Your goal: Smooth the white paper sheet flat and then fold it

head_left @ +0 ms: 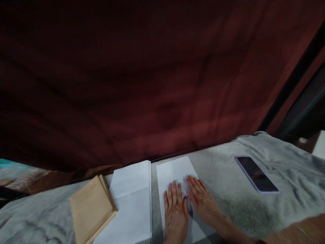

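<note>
A white sheet of paper (172, 169) lies on the grey cloth in front of me, its long side running away from me. My left hand (175, 213) rests flat on its lower middle, fingers stretched out and pointing away. Close beside it, my right hand (201, 200) lies flat across the sheet's right edge, fingers extended and slanting up to the left. Nothing shows in either hand. To the left is a stack of white paper (132, 203) with a crease across its top sheet. Brown envelopes or folded brown paper (91, 206) overlap that stack's left side.
A phone with a lilac case (257, 174) lies face up to the right. Grey plush cloth (218, 162) covers the surface, rumpled at the far right. A dark red curtain (162, 84) hangs along the back edge. Dark bars (294, 78) slant at the right.
</note>
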The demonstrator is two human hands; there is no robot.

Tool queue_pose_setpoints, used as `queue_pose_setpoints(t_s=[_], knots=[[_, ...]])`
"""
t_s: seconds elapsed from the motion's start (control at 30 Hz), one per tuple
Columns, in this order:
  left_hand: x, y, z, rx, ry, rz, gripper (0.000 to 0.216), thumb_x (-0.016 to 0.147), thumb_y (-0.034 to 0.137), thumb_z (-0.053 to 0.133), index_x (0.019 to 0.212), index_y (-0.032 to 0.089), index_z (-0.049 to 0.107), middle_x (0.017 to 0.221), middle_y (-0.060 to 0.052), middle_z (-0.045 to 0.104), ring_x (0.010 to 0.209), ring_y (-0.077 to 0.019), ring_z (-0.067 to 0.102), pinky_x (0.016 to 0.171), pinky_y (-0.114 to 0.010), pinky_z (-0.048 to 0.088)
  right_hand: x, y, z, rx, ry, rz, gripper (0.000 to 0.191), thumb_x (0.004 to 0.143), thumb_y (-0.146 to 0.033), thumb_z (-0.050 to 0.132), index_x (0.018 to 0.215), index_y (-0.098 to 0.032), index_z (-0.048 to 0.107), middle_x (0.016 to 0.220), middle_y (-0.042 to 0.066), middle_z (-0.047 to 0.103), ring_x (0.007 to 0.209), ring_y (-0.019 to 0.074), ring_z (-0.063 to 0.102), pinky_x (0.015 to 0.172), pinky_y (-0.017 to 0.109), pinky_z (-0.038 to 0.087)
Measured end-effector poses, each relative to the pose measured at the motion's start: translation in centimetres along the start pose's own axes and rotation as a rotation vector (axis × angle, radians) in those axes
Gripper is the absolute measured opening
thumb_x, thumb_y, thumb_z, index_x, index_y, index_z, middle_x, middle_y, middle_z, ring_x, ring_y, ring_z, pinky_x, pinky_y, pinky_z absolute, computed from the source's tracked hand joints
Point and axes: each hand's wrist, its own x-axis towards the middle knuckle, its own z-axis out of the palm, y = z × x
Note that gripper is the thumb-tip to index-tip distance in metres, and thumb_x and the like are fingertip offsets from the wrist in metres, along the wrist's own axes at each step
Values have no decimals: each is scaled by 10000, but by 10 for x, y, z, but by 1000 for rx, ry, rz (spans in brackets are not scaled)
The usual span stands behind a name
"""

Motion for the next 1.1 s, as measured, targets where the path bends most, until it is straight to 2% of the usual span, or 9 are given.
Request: queue_pose_setpoints(t_s=[0.13, 0.37, 0.47, 0.57, 0.7, 0.8, 0.93, 1.1], knots=[[-13, -1, 2, 43, 7, 22, 625, 991, 237, 416, 1598, 240, 266, 1622, -85, 394, 1497, -283, 366, 1194, -545, 375, -13, -8, -4, -4, -29, -101, 533, 1063, -375, 388, 1563, -189, 393, 1598, 87, 424, 1466, 244, 414, 1206, 465, 344], [-22, -25, -8, 29, -32, -122, 581, 981, 361, 475, 1539, 205, 431, 1594, -130, 430, 1476, -315, 398, 1199, -554, 340, -18, 19, -12, -90, 44, -2, 518, 1045, -367, 430, 1526, -176, 455, 1549, 93, 495, 1398, 267, 499, 1198, 470, 334], [-28, -31, -15, 5, -17, -203, 595, 958, 415, 530, 1501, 176, 493, 1577, -167, 447, 1460, -348, 417, 1171, -544, 379, -20, 32, -15, -108, 47, 22, 509, 1036, -354, 440, 1504, -156, 483, 1529, 100, 520, 1388, 285, 506, 1188, 485, 344], [-29, -33, -25, -29, -38, -253, 560, 955, 387, 523, 1453, 132, 548, 1546, -209, 477, 1416, -370, 474, 1132, -542, 427, -24, 44, -16, -113, 64, 23, 490, 1035, -342, 434, 1470, -133, 519, 1508, 113, 544, 1385, 291, 508, 1175, 491, 365], [-24, -36, -39, -161, -104, -300, 524, 942, 339, 497, 1410, 124, 593, 1512, -203, 522, 1376, -355, 526, 1129, -521, 448, -29, 52, -14, -91, 66, 1, 482, 1038, -336, 411, 1465, -143, 523, 1504, 118, 549, 1386, 271, 510, 1171, 484, 380], [-20, -38, -45, -347, -119, -375, 534, 929, 377, 496, 1390, 133, 612, 1505, -201, 530, 1369, -332, 540, 1125, -469, 467, -32, 55, -13, -84, 47, -18, 483, 1033, -329, 418, 1466, -141, 520, 1516, 121, 536, 1390, 264, 508, 1170, 468, 387], [-16, -43, -51, -581, -135, -483, 572, 906, 437, 499, 1368, 122, 624, 1505, -216, 516, 1249, -315, 639, 1036, -423, 545, -32, 55, -12, -74, 41, -34, 478, 1025, -307, 426, 1460, -133, 522, 1520, 132, 530, 1397, 254, 500, 1180, 458, 380], [-12, -46, -49, -558, -85, -503, 545, 868, 407, 548, 1322, 124, 650, 1467, -208, 544, 1321, -343, 570, 1105, -472, 484, -32, 54, -12, -60, 39, -27, 475, 1017, -294, 426, 1457, -140, 523, 1510, 137, 541, 1403, 252, 493, 1183, 471, 383]])
